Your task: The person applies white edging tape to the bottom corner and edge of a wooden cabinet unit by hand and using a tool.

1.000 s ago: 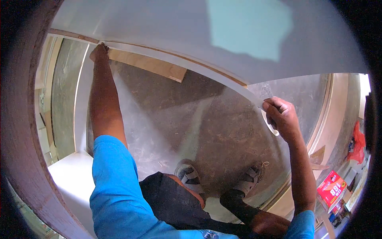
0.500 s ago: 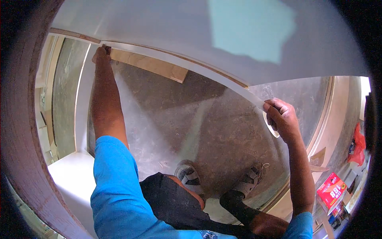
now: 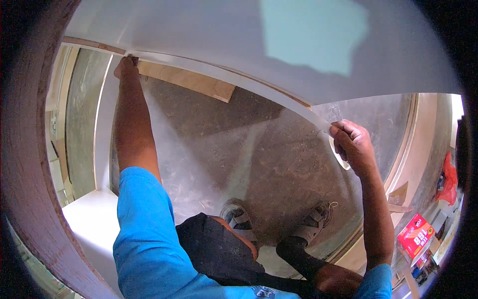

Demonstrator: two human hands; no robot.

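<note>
A thin white edging strip runs along the raw wooden edge of a large white panel. At its right end my right hand pinches the strip between thumb and bent fingers, and a loop of it hangs below the hand. Toward the right the strip stands away from the panel edge. My left hand reaches far forward to the panel edge, at the strip's left end. Its fingers are bent together there beside something small and dark, and their tips are partly hidden.
A pale wooden board lies beneath the panel edge. White cabinet panels stand at my left. My sandalled feet are on the dusty floor. At right are a red box, a red plastic bag and wood offcuts.
My right hand has shifted very slightly, still pinching the strip. My left hand stays at the panel edge.
</note>
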